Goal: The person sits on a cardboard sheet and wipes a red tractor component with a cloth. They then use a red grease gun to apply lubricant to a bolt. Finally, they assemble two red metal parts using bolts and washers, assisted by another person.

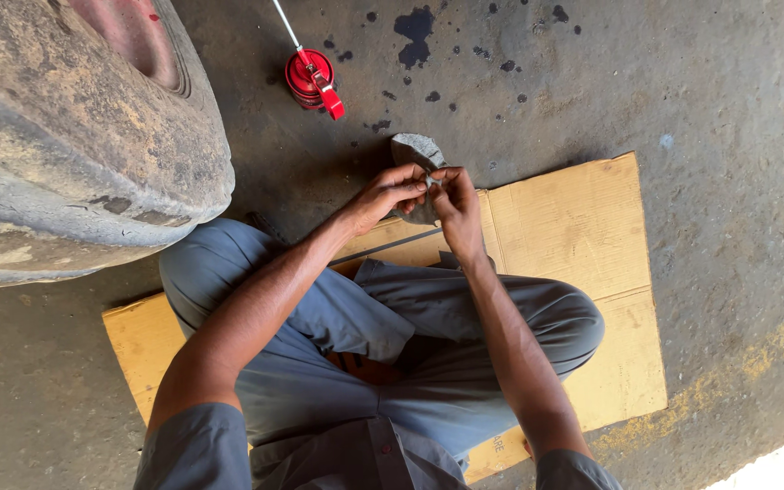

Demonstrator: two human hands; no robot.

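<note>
Both your left hand [392, 192] and right hand [455, 201] pinch a crumpled grey cloth rag [417, 152], which extends from your fingertips toward the far red oil can [308, 77].

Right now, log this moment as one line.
left hand: pinching grey cloth | right hand: pinching same cloth | seated on cardboard | red oil can ahead | tyre left

1. Even, soft daylight; scene mostly in shade, colours clear.
2. Blown-out sunlit patch at bottom-right corner (pure white, no detail).
3. Soft shadow under the tyre [74, 136] and around the cardboard [583, 227].
4. Wide-angle bending at edges; tyre bulges.
5. Focus sharp centre, slight softness at corners.
</note>
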